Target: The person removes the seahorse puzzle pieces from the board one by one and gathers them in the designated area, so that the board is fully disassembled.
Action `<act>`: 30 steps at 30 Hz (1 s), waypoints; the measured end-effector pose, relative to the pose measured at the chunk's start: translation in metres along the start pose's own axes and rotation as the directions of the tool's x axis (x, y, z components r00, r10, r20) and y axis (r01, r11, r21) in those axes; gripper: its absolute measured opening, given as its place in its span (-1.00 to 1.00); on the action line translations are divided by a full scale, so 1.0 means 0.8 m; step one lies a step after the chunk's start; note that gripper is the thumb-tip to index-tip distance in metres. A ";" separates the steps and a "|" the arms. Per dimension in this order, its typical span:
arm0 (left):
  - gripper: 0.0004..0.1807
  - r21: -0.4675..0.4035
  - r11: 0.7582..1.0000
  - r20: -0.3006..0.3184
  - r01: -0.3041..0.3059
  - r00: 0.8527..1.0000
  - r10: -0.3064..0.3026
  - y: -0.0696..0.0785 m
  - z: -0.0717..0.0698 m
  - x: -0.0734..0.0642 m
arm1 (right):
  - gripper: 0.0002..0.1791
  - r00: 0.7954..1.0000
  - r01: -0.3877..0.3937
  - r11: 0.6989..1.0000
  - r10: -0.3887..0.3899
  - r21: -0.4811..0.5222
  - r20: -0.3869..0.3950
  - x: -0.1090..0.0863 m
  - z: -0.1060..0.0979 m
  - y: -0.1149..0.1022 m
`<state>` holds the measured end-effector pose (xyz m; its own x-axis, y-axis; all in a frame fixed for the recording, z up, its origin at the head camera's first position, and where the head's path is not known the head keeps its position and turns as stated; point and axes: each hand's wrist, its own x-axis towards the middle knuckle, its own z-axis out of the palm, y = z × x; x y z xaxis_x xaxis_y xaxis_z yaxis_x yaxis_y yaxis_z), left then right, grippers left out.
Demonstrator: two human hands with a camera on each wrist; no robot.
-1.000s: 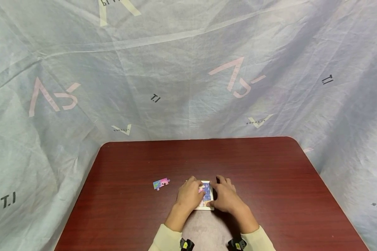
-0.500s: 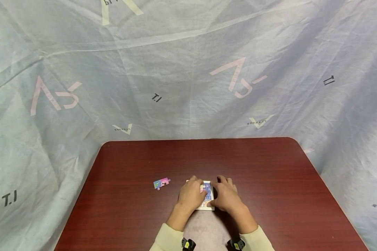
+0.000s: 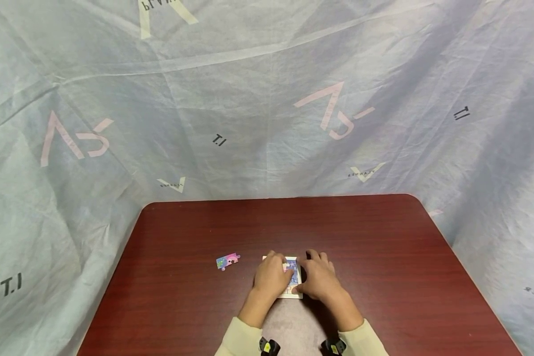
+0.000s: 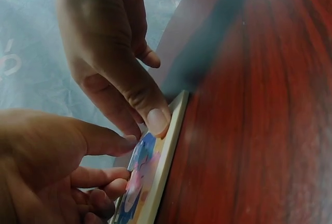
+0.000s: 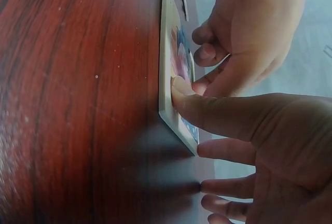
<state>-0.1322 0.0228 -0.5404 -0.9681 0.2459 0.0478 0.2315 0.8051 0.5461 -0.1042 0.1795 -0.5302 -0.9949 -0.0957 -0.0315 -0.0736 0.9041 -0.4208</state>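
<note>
Cream-bordered puzzle tray (image 5: 165,60), one, on the dark-red tabletop (image 3: 365,237), between both hands, seemingly for even reach; coloured jigsaw pieces (image 3: 295,278) within. Right hand (image 3: 320,282): fingers spread, nearly straight, thumb on the face, forefinger at the edge, apparently to steady it. Left hand (image 3: 270,276): fingers bent over the left side; whether it pinches a piece cannot be told. Loose jigsaw section (image 3: 226,261): left of the tray, apart, probably for elbow room.
</note>
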 end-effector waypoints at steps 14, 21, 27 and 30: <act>-0.65 -0.104 0.992 0.031 0.070 0.997 -0.067 0.004 0.005 0.002 | -0.11 1.000 0.002 1.000 -0.001 -0.018 0.021 0.001 0.000 -0.002; -0.55 -0.098 0.993 -0.012 0.061 0.998 -0.062 0.007 0.005 0.000 | -0.10 1.000 0.010 0.999 -0.010 -0.030 0.021 0.001 0.000 -0.002; -0.53 -0.081 0.994 -0.022 0.070 0.997 -0.072 0.006 0.006 -0.001 | -0.10 1.000 0.004 0.999 -0.003 -0.033 0.030 0.000 -0.001 -0.003; -0.54 -0.087 0.994 -0.014 0.072 0.997 -0.073 0.005 0.007 0.000 | -0.10 0.999 0.002 1.000 -0.001 -0.031 0.036 -0.001 -0.001 -0.003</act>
<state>-0.1307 0.0286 -0.5428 -0.9837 0.1790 0.0193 0.1524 0.7705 0.6190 -0.1032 0.1781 -0.5283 -0.9918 -0.1111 -0.0639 -0.0773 0.9164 -0.3928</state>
